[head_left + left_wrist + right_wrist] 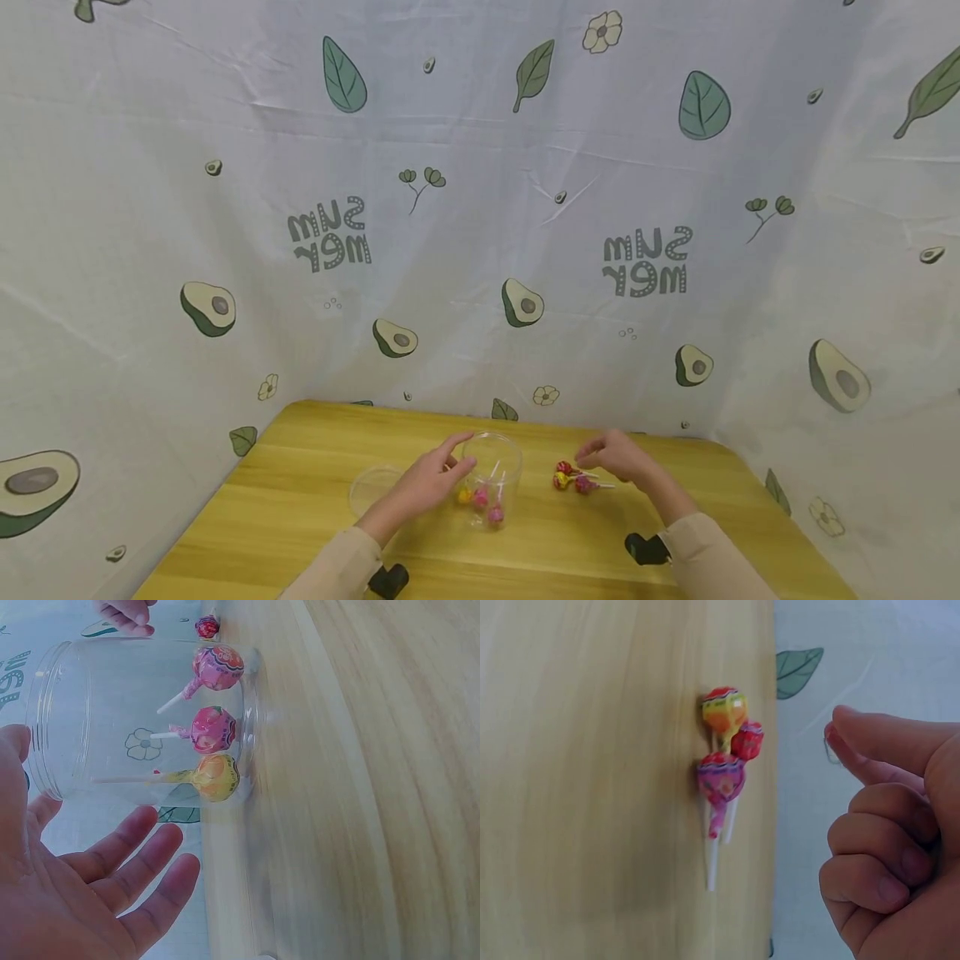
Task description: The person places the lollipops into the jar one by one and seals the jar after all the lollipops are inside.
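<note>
A clear plastic jar (90,690) stands upright on the table with lollipops inside: two pink lollipops (217,667) and a yellow lollipop (216,778), heads down at its base. My left hand (427,483) is at the jar's left side, fingers loosely spread and thumb beside the rim. To the right of the jar lie three lollipops in a bunch: a yellow one (724,711), a red one (748,741) and a purple one (721,778). Just above them hovers my right hand (618,457), fingers curled, thumb and index tips close together, nothing held.
A clear round lid (366,492) lies on the wooden table (315,450) to the left, partly behind my left hand. A pale printed curtain (465,250) hangs behind the table's far edge and along both sides.
</note>
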`<state>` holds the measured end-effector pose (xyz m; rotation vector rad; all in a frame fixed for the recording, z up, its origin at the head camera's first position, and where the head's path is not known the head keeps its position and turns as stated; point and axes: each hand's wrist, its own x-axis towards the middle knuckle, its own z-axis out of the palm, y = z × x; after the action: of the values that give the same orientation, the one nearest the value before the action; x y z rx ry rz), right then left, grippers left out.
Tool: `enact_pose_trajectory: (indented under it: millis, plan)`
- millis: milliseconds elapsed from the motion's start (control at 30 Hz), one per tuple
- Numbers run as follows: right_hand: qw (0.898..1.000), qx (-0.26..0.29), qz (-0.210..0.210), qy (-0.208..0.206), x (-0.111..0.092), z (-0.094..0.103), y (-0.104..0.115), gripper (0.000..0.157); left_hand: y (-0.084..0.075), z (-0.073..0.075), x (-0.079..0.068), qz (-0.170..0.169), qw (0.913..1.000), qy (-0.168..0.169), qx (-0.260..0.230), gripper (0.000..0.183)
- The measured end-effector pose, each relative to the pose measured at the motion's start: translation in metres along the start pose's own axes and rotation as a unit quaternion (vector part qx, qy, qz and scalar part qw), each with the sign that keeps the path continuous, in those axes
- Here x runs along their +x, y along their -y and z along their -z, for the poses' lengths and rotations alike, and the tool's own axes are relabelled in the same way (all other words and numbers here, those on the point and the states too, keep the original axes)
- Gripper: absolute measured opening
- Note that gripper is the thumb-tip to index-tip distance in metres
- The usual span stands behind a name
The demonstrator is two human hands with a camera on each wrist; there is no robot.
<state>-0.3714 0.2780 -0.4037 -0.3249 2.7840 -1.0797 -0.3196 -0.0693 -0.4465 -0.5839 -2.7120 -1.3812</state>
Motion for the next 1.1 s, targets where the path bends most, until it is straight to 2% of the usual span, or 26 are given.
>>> enact_pose_trajectory:
  millis: [300, 600, 833, 1100]
  plan:
    - [0.999, 0.028, -0.032, -0.027, -0.004, -0.001, -0.021, 0.027, -0.001, 0.0, 0.0, -0.002, 1.0, 0.001, 0.001, 0.063]
    - [0.997, 0.065, -0.039, -0.007, -0.007, 0.002, -0.037, 0.039, 0.0, 0.0, 0.0, -0.004, 1.0, 0.002, 0.0, 0.063]
    - [0.991, 0.093, -0.079, -0.057, -0.007, -0.008, -0.047, 0.033, 0.0, 0.001, 0.0, -0.005, 1.0, 0.003, 0.0, 0.063]
    - [0.989, 0.108, -0.073, -0.073, -0.011, -0.011, -0.058, 0.034, -0.003, 0.0, -0.002, -0.006, 1.0, 0.003, -0.005, 0.062]
